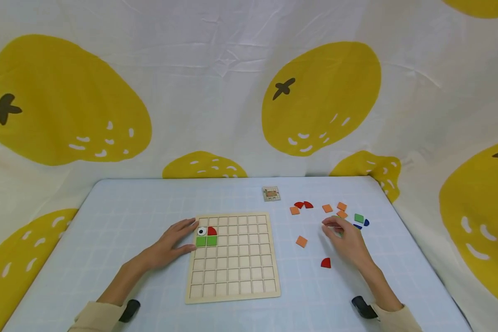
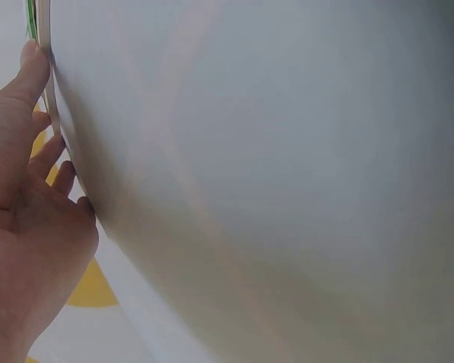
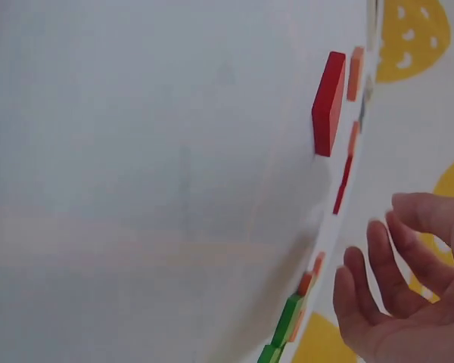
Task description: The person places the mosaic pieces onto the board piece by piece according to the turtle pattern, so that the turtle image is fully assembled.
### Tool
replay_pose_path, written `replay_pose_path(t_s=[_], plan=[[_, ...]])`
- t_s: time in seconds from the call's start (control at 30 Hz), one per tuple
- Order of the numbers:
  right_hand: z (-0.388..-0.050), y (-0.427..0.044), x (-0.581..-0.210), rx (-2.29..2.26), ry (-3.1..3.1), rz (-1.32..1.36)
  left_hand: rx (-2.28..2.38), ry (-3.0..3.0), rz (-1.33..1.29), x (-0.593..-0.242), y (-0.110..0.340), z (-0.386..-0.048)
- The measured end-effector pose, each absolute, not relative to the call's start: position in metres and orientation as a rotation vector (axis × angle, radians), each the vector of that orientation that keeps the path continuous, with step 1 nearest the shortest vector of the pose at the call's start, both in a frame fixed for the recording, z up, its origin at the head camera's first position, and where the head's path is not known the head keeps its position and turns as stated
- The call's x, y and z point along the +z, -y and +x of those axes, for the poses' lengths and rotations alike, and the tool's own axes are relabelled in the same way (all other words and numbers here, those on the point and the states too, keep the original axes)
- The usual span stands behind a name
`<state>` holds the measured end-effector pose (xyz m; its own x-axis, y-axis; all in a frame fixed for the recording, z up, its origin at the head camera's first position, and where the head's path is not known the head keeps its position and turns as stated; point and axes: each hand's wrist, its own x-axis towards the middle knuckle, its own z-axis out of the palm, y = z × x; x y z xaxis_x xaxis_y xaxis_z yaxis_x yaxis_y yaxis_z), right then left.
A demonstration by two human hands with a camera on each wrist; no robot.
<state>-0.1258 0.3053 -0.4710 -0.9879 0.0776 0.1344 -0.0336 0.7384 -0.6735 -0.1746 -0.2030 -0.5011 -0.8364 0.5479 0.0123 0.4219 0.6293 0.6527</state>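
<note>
A wooden grid board [image 1: 234, 263] lies on the table. In its upper left cells sit a white eye tile [image 1: 202, 232], a red quarter-circle tile [image 1: 212, 231] and two green square tiles [image 1: 211, 240]. My left hand [image 1: 170, 244] touches the board's left edge with thumb and fingers spread. Over the loose tiles at the right hovers my right hand [image 1: 348, 242], its fingers loosely bent; the right wrist view shows nothing between thumb and fingers. Beneath it, green tiles [image 3: 288, 321] are partly hidden in the head view. A red quarter-circle tile [image 1: 325, 263] lies nearer me.
Several orange square tiles [image 1: 301, 241] are scattered right of the board. Two red tiles [image 1: 308, 204] lie farther back, and blue tiles [image 1: 366, 222] sit beside a green square [image 1: 358, 217]. A small picture card [image 1: 271, 193] lies behind the board. Lemon-patterned cloth [image 1: 216, 115] hangs behind the table.
</note>
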Motion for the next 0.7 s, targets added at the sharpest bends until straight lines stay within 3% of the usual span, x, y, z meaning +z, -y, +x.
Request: replay_pose_path(t_s=[0.37, 0.7], plan=[[-0.112, -0.333, -0.474, 1.085, 2.861, -0.212, 0.984, -2.675, 0.797, -0.499, 0.201, -0.173], [-0.106, -0.342, -0.477, 1.021, 2.908, -0.204, 0.982, -2.675, 0.800, -0.501, 0.202, -0.174]])
